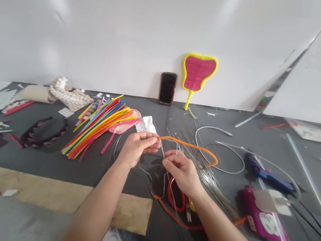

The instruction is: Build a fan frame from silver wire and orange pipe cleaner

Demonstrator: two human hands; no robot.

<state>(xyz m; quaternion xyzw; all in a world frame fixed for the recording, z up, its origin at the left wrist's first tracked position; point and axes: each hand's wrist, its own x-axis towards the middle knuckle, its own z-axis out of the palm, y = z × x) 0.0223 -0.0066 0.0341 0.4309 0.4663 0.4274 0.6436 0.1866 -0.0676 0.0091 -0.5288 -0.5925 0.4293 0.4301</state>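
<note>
Over the middle of the table my left hand (138, 147) is closed, thumb and fingers pinching the end of a thin orange tube (193, 146) with wire at that end. The tube curves away to the right above my other hand. My right hand (184, 172) is also closed, its fingertips on a thin metal wire (162, 149) that runs up towards my left fingers. Bent wire (149, 173) hangs below and joins a lower orange length (167, 210), partly hidden by my right forearm. Red-handled scissors (173, 197) lie beneath my right hand.
A bundle of coloured strips (101, 132) lies left of my hands, near a dark braided headband (40, 133). Straight wires (212, 180), a blue glue gun (269, 175) and a purple power strip (263, 216) lie right. A phone (167, 88) and yellow-rimmed fan (199, 73) stand against the white board.
</note>
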